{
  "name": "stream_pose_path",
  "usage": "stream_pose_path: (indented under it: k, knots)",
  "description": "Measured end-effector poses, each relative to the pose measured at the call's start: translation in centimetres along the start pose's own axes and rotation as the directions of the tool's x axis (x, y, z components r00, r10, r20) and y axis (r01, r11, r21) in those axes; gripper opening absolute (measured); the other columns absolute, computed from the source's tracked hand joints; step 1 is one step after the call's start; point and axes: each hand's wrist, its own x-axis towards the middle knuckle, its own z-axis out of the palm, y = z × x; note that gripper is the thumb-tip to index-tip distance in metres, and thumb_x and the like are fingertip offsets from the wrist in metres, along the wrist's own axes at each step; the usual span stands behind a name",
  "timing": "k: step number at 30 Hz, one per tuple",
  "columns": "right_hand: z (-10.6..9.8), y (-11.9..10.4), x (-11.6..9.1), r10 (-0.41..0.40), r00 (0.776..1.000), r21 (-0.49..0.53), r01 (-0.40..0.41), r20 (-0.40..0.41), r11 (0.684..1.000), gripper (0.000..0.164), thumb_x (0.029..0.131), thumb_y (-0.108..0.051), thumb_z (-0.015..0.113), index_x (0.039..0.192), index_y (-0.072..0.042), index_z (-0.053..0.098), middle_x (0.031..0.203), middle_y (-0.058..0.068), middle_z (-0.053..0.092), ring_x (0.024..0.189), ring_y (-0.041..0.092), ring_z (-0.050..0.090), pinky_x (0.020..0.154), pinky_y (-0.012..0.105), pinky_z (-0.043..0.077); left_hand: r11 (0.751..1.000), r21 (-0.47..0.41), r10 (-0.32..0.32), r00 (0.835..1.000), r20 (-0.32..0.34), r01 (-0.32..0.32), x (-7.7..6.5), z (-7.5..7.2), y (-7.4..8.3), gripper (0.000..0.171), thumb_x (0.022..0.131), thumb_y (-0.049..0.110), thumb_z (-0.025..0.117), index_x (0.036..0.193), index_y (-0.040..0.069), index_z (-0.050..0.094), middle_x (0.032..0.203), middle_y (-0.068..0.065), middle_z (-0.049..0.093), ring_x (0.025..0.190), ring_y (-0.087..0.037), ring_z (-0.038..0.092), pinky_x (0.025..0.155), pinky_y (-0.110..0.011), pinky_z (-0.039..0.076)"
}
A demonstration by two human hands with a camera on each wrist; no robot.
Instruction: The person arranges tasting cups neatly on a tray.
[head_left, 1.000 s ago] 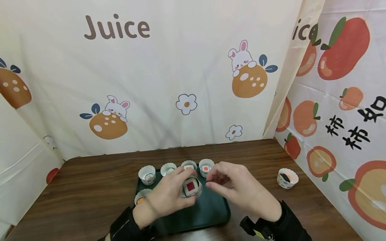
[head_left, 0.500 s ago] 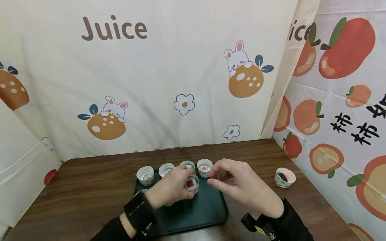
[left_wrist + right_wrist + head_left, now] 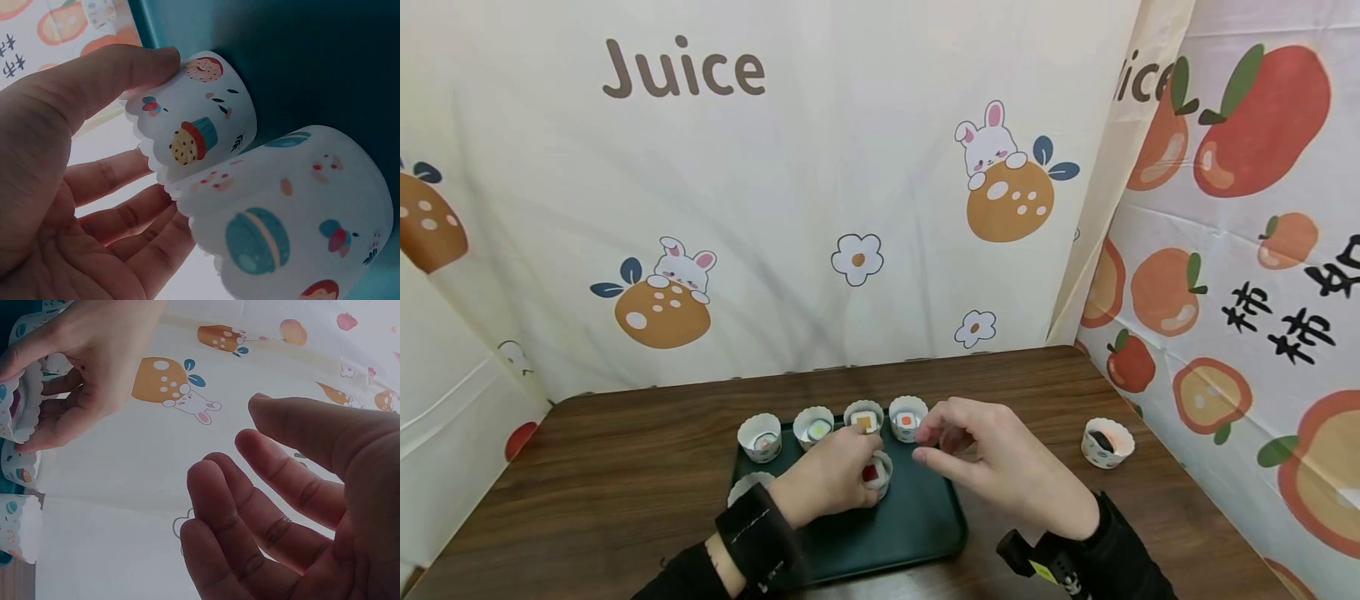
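Note:
My left hand [image 3: 831, 477] grips a scalloped white paper baking cup [image 3: 880, 477] at the middle of the dark green tray [image 3: 917, 533]. A white piece with a dark red square lies inside that cup. In the left wrist view the thumb is against the held cup [image 3: 194, 112], which bears a muffin print. A second cup [image 3: 300, 219] with a macaron print stands close beside it, nearer the camera. My right hand [image 3: 992, 458] hovers right of the tray, fingers loosely curled, holding nothing. The left hand's fingers hide part of the held cup in the head view.
Along the tray's back edge stand several filled cups, among them one with an orange-topped piece [image 3: 907, 418]. Another cup [image 3: 751, 485] sits at the tray's left side. A lone cup [image 3: 1107, 442] holding something black stands at right on the wooden table [image 3: 595, 483]. Printed curtains enclose the table.
My left hand has lowered the cup with the dark red piece from above the tray onto it. The cup, tilted before, now stands lower and more upright. My right hand stays almost still.

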Motion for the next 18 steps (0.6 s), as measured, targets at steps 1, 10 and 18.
stream_pose_path:
  k: [1, 10, 18]
  knots:
    - [0.02, -0.01, -0.01, 0.001, 1.0, -0.006, -0.001, 0.002, 1.0, 0.007, 0.101, -0.027, 0.077, 0.105, -0.028, 0.071, 0.099, -0.014, 0.07, 0.083, 0.0, 0.064, 0.076, 0.025, 0.059, 1.0, 0.002, -0.001, 1.0, 0.0, 0.001, -0.01, 0.04, -0.04, 0.037, 0.08, 0.021, 0.094, 0.108, 0.008, 0.072, 0.09, -0.001, 0.062, 0.076, -0.011, 0.052, 0.065, -0.025, 0.047]
    - [-0.19, -0.09, -0.14, 0.009, 1.0, -0.007, -0.009, 0.009, 1.0, 0.008, 0.101, -0.027, 0.076, 0.107, -0.025, 0.072, 0.1, -0.014, 0.069, 0.082, 0.0, 0.062, 0.075, 0.024, 0.058, 1.0, 0.016, 0.014, 1.0, -0.006, -0.014, 0.15, 0.85, -0.49, 0.049, 0.083, 0.027, 0.092, 0.121, 0.004, 0.07, 0.104, -0.01, 0.065, 0.082, -0.014, 0.057, 0.072, -0.031, 0.057]
    - [-0.11, 0.02, 0.32, 0.018, 0.999, -0.02, -0.018, 0.026, 1.0, 0.009, 0.101, -0.027, 0.077, 0.108, -0.027, 0.071, 0.102, -0.013, 0.069, 0.085, 0.0, 0.062, 0.077, 0.026, 0.059, 0.999, 0.03, -0.012, 0.999, -0.029, 0.013, -0.5, 0.2, -0.06, 0.059, 0.08, 0.033, 0.096, 0.126, 0.007, 0.07, 0.108, -0.008, 0.069, 0.088, -0.015, 0.061, 0.077, -0.03, 0.058]
